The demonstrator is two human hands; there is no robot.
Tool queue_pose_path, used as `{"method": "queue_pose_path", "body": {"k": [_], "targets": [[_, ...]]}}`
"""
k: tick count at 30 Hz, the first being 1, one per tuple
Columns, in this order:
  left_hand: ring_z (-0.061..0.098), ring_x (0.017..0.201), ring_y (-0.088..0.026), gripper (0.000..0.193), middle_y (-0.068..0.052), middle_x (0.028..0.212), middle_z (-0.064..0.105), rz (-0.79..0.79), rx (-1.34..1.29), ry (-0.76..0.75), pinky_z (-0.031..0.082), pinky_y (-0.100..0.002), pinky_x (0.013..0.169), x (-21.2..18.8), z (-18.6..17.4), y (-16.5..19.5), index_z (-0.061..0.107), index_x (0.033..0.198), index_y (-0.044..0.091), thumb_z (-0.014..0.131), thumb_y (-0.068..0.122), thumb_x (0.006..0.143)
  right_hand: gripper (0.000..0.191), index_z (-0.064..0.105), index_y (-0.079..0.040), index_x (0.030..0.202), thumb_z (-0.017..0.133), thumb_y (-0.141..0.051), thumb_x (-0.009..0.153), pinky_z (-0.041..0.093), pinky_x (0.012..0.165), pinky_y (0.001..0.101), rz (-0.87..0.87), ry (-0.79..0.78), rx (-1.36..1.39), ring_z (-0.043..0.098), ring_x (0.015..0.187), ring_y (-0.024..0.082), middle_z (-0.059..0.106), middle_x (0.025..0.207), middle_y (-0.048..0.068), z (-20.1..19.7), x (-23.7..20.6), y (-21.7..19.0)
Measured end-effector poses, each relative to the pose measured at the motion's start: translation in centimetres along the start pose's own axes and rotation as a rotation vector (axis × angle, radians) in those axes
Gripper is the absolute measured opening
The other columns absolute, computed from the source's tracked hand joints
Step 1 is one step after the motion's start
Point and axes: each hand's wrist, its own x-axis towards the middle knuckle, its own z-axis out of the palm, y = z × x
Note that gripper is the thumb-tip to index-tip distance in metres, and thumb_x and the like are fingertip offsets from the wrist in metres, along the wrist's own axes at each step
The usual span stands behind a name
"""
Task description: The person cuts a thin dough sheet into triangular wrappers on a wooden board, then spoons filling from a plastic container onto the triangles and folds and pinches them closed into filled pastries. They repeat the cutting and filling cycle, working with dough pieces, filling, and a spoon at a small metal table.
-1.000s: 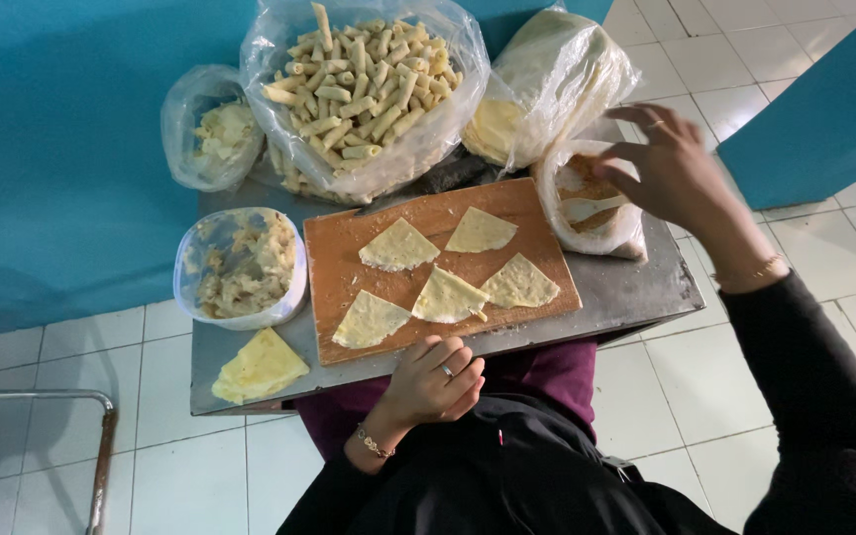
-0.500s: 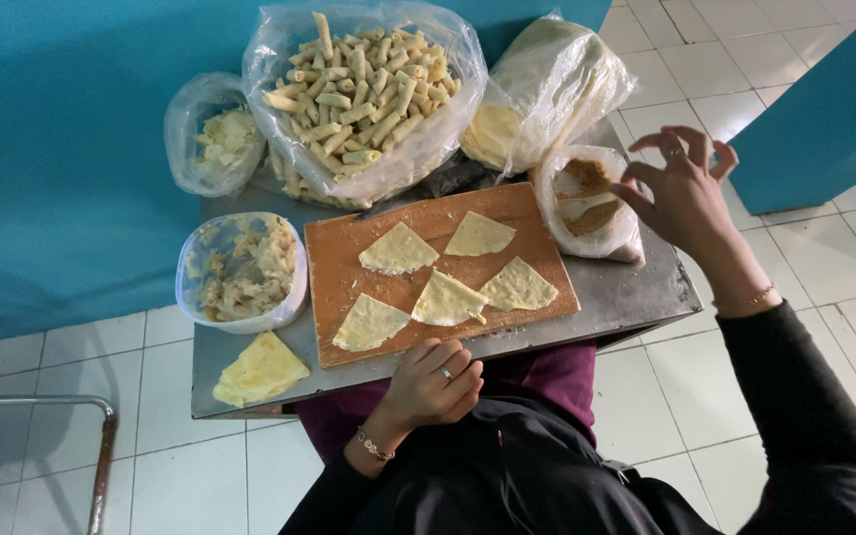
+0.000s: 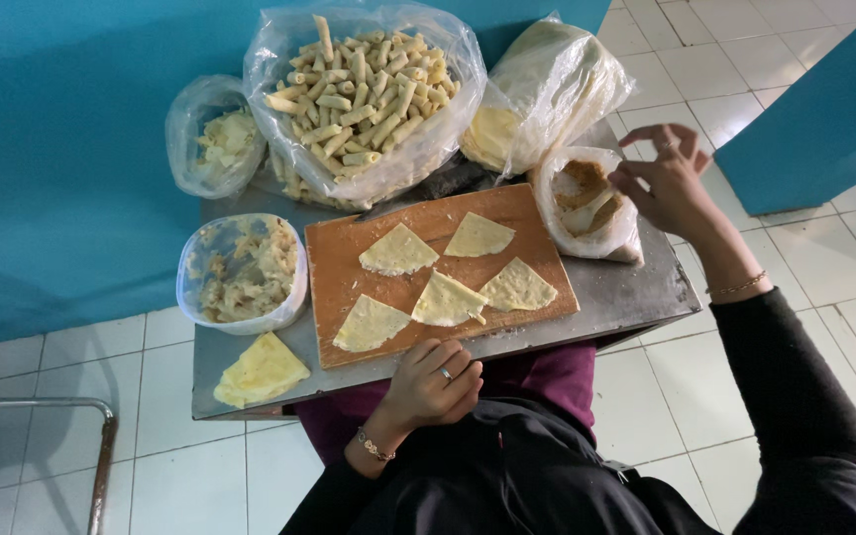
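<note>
Steel table [image 3: 636, 297], near edge first: our left hand [image 3: 435, 381] rests curled on the rim just below the wooden board [image 3: 329, 267], grip loosely closed, holding nothing. Five triangular pastry sheets [image 3: 446, 299] lie flat on the board, unfilled. Folded yellow stack [image 3: 261, 370] sits at the near left corner, tub of filling [image 3: 242, 272] just behind it. Our right hand [image 3: 668, 183] has drifted slightly off the small bag of brown paste [image 3: 587, 198] over the last second; now beside its rim, fingers spread, pinching at the tips. We can't tell if any paste is on them. We read that as paste pickup, sealing not begun. Far side: big bag of rolled pieces [image 3: 359, 94], wrapper bag [image 3: 547, 89], small bag [image 3: 215, 144].
</note>
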Motion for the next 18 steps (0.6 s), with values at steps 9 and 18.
{"method": "queue_pose_path", "body": {"k": [9, 18], "targets": [[0.065, 0.099, -0.024, 0.017, -0.007, 0.098, 0.067, -0.021, -0.013, 0.009, 0.052, -0.039, 0.084, -0.3, 0.4, 0.0, 0.072, 0.095, 0.005, 0.074, 0.018, 0.085, 0.019, 0.082, -0.019, 0.098, 0.072, -0.035, 0.101, 0.022, 0.116, 0.0456, 0.118, 0.045, 0.052, 0.031, 0.138, 0.030, 0.057, 0.144, -0.002, 1.3, -0.8, 1.9], [0.066, 0.101, -0.026, 0.016, -0.006, 0.099, 0.068, -0.146, -0.162, 0.097, 0.052, -0.040, 0.085, -0.6, 0.6, -0.1, 0.073, 0.096, 0.007, 0.077, 0.014, 0.083, 0.026, 0.076, -0.015, 0.089, 0.068, -0.031, 0.108, 0.028, 0.110, 0.0435, 0.325, 0.135, 0.219, 0.034, 0.137, 0.027, 0.058, 0.144, -0.004, 0.5, -2.0, 4.7]]}}
